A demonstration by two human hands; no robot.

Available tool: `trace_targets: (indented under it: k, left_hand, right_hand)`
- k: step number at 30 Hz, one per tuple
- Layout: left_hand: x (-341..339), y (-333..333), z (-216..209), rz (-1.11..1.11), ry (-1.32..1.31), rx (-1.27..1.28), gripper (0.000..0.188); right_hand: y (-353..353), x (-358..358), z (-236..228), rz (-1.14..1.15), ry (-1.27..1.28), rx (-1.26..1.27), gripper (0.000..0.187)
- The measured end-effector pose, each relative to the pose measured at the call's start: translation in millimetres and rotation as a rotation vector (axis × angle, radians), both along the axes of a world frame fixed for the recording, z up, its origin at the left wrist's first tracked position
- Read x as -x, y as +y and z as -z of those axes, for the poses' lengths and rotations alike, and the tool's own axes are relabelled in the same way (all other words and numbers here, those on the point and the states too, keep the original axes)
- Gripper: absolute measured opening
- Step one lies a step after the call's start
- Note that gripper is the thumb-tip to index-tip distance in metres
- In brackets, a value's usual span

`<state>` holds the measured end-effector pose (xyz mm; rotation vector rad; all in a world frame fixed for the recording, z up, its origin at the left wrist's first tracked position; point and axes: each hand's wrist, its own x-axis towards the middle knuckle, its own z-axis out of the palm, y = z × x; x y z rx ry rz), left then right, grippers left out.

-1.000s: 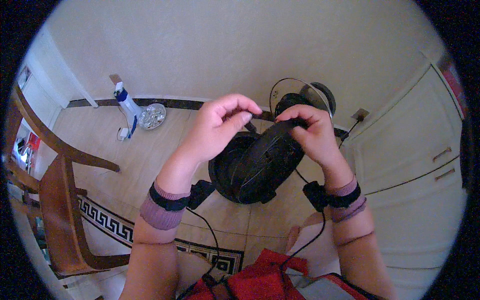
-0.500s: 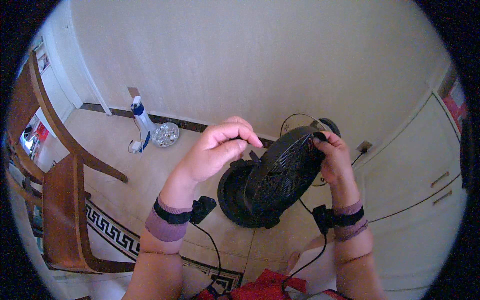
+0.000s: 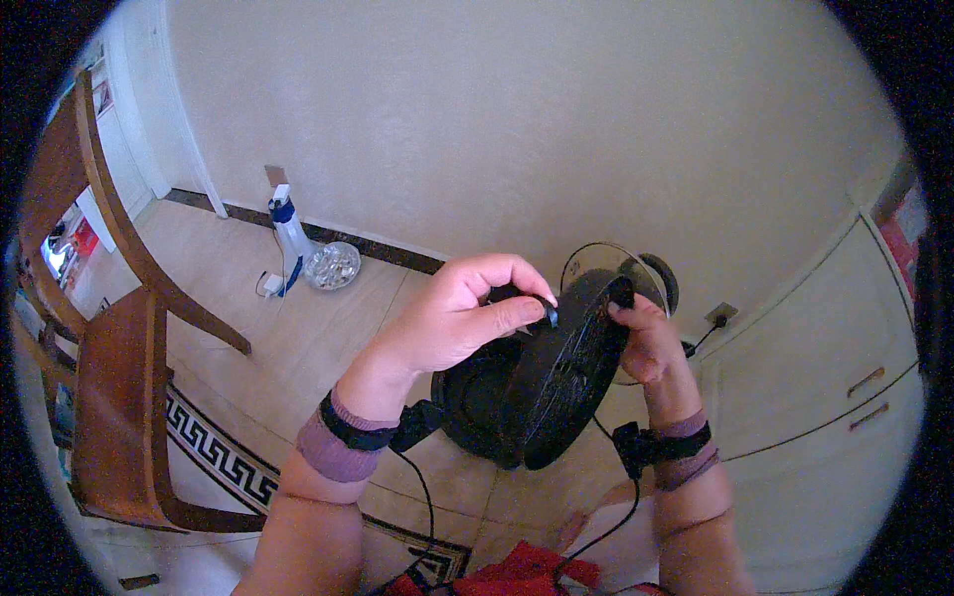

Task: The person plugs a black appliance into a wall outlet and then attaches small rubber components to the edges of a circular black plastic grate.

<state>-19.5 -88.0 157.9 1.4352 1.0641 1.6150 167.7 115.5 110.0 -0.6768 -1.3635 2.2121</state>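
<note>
A black fan [image 3: 571, 382] with a round grille stands on the floor in front of me, its face turned to the right. My right hand [image 3: 651, 343] grips the upper right of its rim, thumb over the edge. At the rim's upper left, my left hand [image 3: 472, 313] is closed in a pinch. Between its thumb and forefinger shows a small glossy black piece [image 3: 551, 315]; I cannot tell whether it is part of the fan. The fan's round black base [image 3: 467, 402] is partly hidden behind the grille and my left wrist.
Behind the fan, a thin-rimmed round thing [image 3: 596, 245] leans near the wall. A plugged-in cord [image 3: 717, 323] runs at the right, beside white cabinets [image 3: 815, 427]. A wooden chair [image 3: 119, 397] stands left. Farther off are a white-and-blue upright device [image 3: 289, 233] and a shiny bowl [image 3: 333, 266].
My left hand has moved right, up to the fan's rim, where it now pinches the small black piece. The grille has turned more edge-on, still in my right hand.
</note>
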Motion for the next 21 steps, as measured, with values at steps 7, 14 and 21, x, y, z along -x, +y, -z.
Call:
trace_targets:
  k: [7, 14, 21]
  left_hand:
    - [12.6, 12.9, -7.4, -0.004, -0.101, -0.023, 0.01]
    - [53.0, 6.0, 5.8, -0.293, -0.29, -0.013, 0.011]
    - [38.1, -0.1, 2.0, -0.237, -0.543, 0.013, 0.013]
  right_hand:
    - [1.8, 18.1, -0.4, -0.111, -0.067, 0.063, 0.025]
    - [-37.9, -0.1, -43.6, -0.23, 0.029, -0.238, 0.025]
    - [-40.4, -5.8, -44.2, -0.18, 0.07, -0.217, 0.026]
